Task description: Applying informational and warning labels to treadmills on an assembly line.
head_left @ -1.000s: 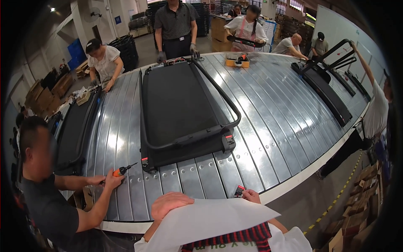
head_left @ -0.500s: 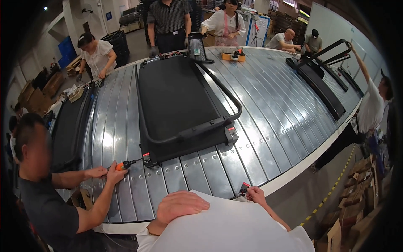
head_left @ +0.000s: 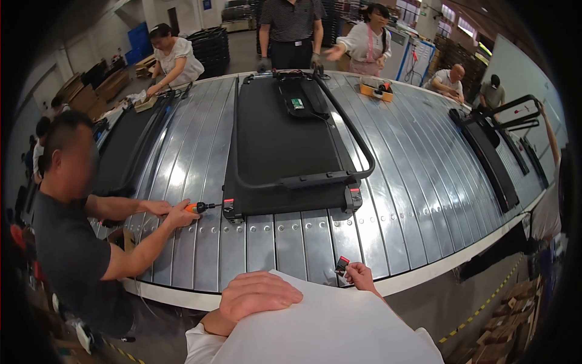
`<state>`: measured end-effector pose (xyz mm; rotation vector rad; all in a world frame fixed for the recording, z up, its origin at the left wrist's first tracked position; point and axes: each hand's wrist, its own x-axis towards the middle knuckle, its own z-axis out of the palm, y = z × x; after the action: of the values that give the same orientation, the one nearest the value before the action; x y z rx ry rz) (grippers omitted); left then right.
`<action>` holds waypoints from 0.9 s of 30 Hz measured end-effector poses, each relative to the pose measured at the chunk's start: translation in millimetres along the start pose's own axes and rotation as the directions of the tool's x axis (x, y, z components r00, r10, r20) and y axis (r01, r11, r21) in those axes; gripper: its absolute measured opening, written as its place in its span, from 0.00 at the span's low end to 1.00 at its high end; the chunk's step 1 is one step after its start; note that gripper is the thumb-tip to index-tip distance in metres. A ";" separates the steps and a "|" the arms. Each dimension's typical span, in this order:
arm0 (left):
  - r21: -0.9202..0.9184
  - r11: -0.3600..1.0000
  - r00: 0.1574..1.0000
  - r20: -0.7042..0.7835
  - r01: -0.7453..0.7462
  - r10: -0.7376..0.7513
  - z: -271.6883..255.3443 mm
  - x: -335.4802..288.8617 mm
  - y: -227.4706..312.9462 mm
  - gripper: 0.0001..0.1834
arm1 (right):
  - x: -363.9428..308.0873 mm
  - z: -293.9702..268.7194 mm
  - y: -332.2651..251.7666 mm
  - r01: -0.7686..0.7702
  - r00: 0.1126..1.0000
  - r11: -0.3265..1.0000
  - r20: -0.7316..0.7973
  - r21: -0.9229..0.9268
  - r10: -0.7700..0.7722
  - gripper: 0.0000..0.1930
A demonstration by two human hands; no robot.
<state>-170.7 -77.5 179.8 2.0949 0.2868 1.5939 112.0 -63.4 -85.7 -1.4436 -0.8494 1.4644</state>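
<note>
My left hand (head_left: 260, 296) lies with its fingers stretched over the white cloth of my shirt (head_left: 315, 327), holding nothing. At the table's near edge, my right hand (head_left: 362, 276) pinches a small black piece with a red label (head_left: 342, 265); its exact kind is unclear. Beyond it lies a black treadmill (head_left: 285, 139) with a looped handrail (head_left: 330, 177). Its near corners carry black caps, the right one (head_left: 353, 198) and the left one (head_left: 232, 209), both with red labels. A co-worker's orange power screwdriver (head_left: 200, 207) points at the left cap.
The slatted metal conveyor table (head_left: 406, 158) curves away on both sides. More treadmills lie on it at left (head_left: 130, 142) and right (head_left: 491, 164). An orange tray with tools (head_left: 376, 90) sits at the far edge. Several co-workers stand around the table. Cardboard (head_left: 515, 315) is stacked at lower right.
The console panel, earlier held up at the far end, now lies on the treadmill with a green circuit board showing; the co-worker's hand is off it. My view has shifted; my hands keep their pose.
</note>
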 end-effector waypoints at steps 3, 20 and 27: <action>0.049 0.999 1.000 -0.005 -0.003 0.003 9.0 4.0 10.0 0.09 | -3.4 -11.0 4.2 -0.004 1.000 1.000 0.013 -0.014 0.005 0.07; 0.113 0.993 0.996 0.067 0.043 -0.051 19.5 7.7 23.5 0.08 | -33.3 -16.7 28.5 -0.143 0.990 0.988 0.013 0.059 0.143 0.08; 0.134 0.987 0.993 0.058 0.090 -0.098 9.3 3.4 30.7 0.08 | -42.3 -21.9 26.2 -0.095 0.994 0.994 -0.045 0.058 0.098 0.07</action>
<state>-164.8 -104.8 196.1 2.1918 0.4731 1.4860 127.5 -114.6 -95.4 -1.4896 -0.7133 1.5073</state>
